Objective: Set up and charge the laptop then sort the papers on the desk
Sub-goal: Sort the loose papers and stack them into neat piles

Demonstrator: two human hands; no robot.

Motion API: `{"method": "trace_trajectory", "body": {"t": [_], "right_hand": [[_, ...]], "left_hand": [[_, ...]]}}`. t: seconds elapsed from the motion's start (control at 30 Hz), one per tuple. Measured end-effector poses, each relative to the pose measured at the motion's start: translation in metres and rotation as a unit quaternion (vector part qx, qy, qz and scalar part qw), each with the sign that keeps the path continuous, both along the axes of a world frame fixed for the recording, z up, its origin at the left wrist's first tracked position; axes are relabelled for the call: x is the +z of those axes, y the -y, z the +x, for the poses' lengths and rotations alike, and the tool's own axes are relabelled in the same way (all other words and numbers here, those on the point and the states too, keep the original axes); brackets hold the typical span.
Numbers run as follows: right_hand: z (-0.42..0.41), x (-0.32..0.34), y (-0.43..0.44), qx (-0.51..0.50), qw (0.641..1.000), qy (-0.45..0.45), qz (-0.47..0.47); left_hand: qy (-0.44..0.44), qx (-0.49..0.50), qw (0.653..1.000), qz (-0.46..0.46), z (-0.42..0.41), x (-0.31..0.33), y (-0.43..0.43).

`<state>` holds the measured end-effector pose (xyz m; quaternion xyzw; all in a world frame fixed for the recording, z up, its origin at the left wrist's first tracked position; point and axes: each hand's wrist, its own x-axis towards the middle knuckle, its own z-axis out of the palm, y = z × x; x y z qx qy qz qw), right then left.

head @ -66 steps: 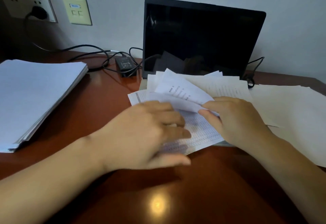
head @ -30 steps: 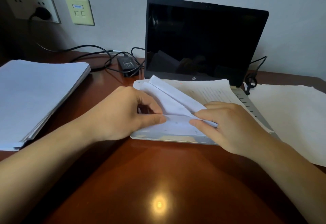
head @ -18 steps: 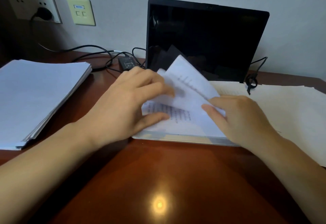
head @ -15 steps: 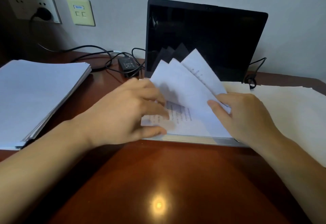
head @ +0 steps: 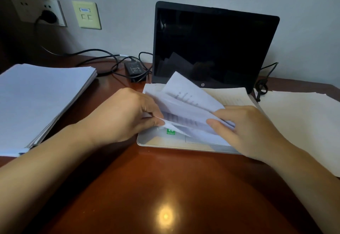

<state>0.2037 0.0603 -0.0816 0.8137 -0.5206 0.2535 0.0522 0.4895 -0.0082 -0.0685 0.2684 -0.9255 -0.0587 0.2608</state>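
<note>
The open laptop [head: 211,49] stands at the back of the desk with a dark screen. A loose bundle of printed sheets [head: 185,105] lies over its keyboard. My left hand [head: 125,116] pinches the bundle's left corner between thumb and fingers. My right hand [head: 246,128] holds the bundle's right side, thumb on top, fingers hidden beneath. A cream sheet [head: 231,95] lies under the bundle near the hinge. The power adapter [head: 135,69] sits left of the laptop, its cable running to a plug [head: 48,17] in the wall socket.
A thick stack of white paper [head: 36,101] lies at the left of the brown desk [head: 165,197]. More cream sheets [head: 301,123] spread at the right. A second cable [head: 262,86] coils by the laptop's right hinge.
The sheets, fanned upright against the screen half a second ago, have come down flatter onto the keyboard. My left hand has shifted to pinch the lower left corner.
</note>
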Motion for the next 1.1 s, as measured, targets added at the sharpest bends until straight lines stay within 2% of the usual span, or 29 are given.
{"method": "trace_trajectory", "body": {"t": [0.17, 0.37, 0.5, 0.67, 0.73, 0.87, 0.93, 1.0, 1.1], "right_hand": [[0.01, 0.004, -0.007, 0.048, 0.998, 0.015, 0.024], [0.007, 0.003, -0.006, 0.029, 0.999, 0.001, 0.027], [0.003, 0.003, -0.007, 0.011, 0.999, -0.005, 0.041], [0.0, 0.002, -0.006, -0.009, 0.999, -0.009, 0.037], [0.0, 0.004, -0.005, -0.028, 0.999, -0.025, 0.016], [-0.001, 0.008, -0.003, -0.101, 0.995, -0.013, -0.018], [-0.004, 0.006, -0.001, -0.135, 0.991, -0.017, -0.011], [-0.007, 0.004, 0.0, -0.158, 0.987, -0.019, -0.012], [-0.007, 0.005, -0.001, -0.164, 0.986, 0.003, -0.005]], "left_hand": [[-0.095, 0.061, 0.991, 0.073, 0.0, -0.004, 0.003], [-0.09, 0.024, 0.991, 0.099, -0.001, -0.001, -0.001], [-0.071, 0.006, 0.994, 0.084, -0.002, -0.002, -0.001], [-0.143, 0.031, 0.989, 0.039, -0.003, -0.004, -0.003], [-0.147, 0.035, 0.988, -0.008, -0.003, -0.003, -0.005], [-0.101, 0.072, 0.984, -0.131, -0.002, 0.005, -0.007], [-0.053, 0.038, 0.985, -0.158, 0.001, 0.01, -0.009], [0.012, -0.005, 0.987, -0.162, 0.002, 0.01, -0.01], [0.098, -0.028, 0.99, -0.095, 0.001, 0.002, -0.007]]}}
